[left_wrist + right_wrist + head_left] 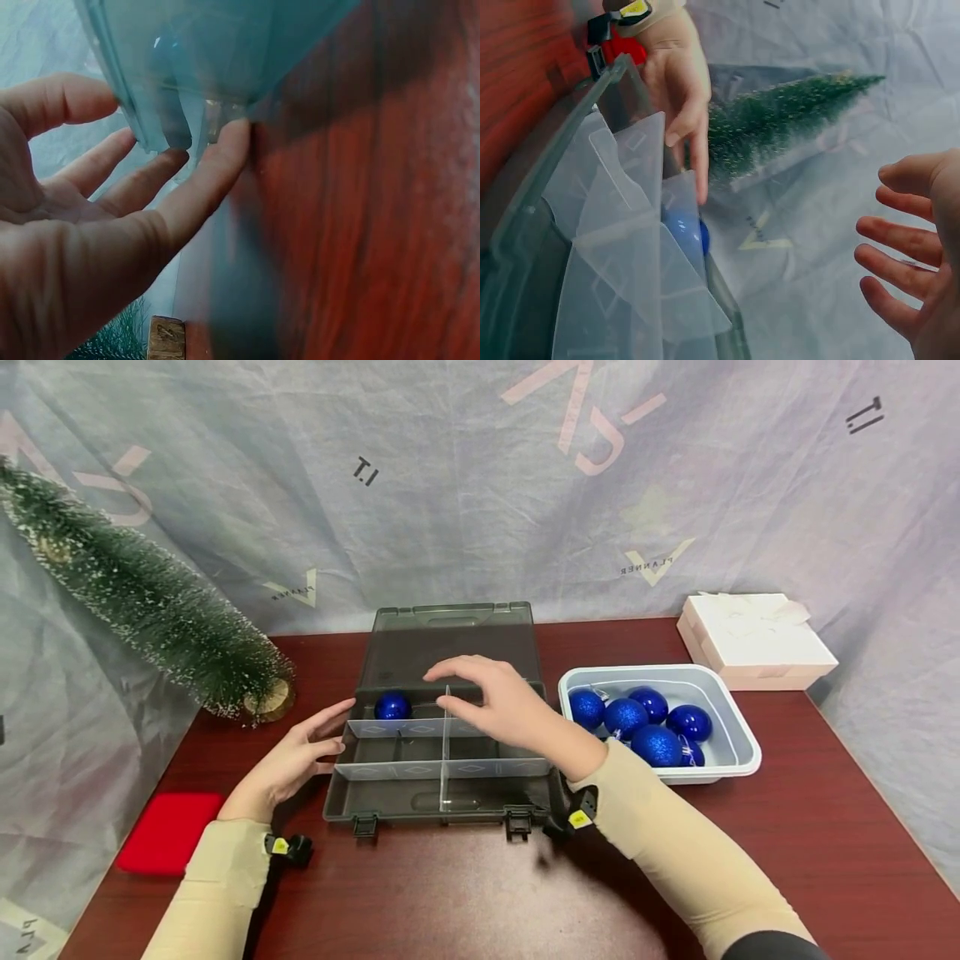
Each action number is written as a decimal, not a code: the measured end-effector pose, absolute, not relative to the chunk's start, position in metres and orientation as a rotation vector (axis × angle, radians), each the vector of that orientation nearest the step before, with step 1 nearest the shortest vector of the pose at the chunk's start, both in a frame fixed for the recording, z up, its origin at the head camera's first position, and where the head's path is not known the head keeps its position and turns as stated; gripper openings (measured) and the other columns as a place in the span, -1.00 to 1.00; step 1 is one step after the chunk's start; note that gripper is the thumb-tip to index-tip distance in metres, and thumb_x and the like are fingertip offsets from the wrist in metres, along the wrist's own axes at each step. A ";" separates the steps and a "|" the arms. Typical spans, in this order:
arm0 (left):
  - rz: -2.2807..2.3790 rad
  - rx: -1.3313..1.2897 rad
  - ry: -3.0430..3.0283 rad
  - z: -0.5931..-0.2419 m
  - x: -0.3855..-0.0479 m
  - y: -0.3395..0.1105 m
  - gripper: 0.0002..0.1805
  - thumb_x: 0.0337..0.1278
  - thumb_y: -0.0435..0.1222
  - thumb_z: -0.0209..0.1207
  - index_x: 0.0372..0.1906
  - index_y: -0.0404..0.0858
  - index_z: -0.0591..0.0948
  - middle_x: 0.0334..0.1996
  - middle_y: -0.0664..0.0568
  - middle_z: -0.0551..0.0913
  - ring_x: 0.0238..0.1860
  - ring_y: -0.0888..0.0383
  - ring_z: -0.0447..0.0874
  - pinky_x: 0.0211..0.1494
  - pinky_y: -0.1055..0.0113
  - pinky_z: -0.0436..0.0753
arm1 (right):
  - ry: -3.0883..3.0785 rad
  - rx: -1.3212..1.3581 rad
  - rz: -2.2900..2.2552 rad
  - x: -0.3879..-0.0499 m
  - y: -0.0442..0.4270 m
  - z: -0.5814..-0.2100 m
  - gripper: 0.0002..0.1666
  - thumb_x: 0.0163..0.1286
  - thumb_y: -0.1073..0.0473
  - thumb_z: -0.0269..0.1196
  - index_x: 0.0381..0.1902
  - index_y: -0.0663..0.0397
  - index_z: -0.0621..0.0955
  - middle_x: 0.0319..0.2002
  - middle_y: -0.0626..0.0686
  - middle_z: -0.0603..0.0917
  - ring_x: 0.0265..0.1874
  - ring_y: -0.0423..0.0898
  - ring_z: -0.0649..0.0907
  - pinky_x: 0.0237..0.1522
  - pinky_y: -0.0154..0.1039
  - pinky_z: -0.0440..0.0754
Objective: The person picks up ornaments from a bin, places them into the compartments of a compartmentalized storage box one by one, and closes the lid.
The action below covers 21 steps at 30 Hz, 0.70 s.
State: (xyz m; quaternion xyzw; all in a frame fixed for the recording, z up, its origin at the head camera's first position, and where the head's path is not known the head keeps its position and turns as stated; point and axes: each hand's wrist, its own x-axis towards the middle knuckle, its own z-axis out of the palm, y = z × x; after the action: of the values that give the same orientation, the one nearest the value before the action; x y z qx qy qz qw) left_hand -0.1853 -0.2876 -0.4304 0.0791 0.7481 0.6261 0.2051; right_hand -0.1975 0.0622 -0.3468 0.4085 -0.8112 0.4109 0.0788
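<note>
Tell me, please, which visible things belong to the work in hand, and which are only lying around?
Seem part of the work:
divided box, left hand at its side, right hand above
blue ball inside it
white tub with blue balls

Seem only lying around:
green tree
red item
pale box with bow

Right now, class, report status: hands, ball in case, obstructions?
Left hand at case, left side; right hand over it, holding nothing. Blue ball inside, back left. Lid folded back, apparently not blocking.
</note>
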 end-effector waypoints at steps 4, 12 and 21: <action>1.749 0.222 2.080 -0.430 -0.187 -0.288 -0.22 0.45 -0.50 -0.02 0.67 -0.15 0.02 0.62 -0.22 -0.06 0.21 -0.06 0.39 0.20 -0.25 0.41 | -2.425 1.185 1.248 -0.189 0.081 -0.345 -0.65 0.48 0.16 0.30 0.19 -0.01 0.66 0.14 -0.10 0.67 0.17 -0.17 0.58 0.22 -0.10 0.48; 1.760 0.231 2.063 -0.430 -0.188 -0.288 -0.22 0.46 -0.51 -0.01 0.66 -0.17 0.02 0.61 -0.23 -0.06 -0.05 0.11 0.48 0.16 -0.18 0.45 | -2.419 1.116 1.246 -0.178 0.118 -0.345 -0.60 0.43 0.19 0.36 0.20 -0.02 0.65 0.12 -0.11 0.68 0.00 -0.19 0.63 0.07 -0.11 0.56; 1.757 0.231 2.052 -0.431 -0.186 -0.289 -0.22 0.48 -0.49 -0.01 0.67 -0.14 0.02 0.62 -0.23 -0.07 -0.11 0.10 0.47 0.08 -0.06 0.46 | -2.530 0.979 1.225 -0.175 0.163 -0.346 -0.57 0.45 0.16 0.35 0.25 -0.03 0.63 0.15 -0.07 0.67 0.03 -0.15 0.61 0.06 -0.03 0.56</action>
State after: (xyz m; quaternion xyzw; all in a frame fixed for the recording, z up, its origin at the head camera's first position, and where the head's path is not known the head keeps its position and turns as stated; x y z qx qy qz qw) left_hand -0.1862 -0.2892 -0.4309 0.0831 0.7394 0.6331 0.2137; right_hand -0.1747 0.1633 -0.3460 0.3279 -0.8471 0.4101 0.0824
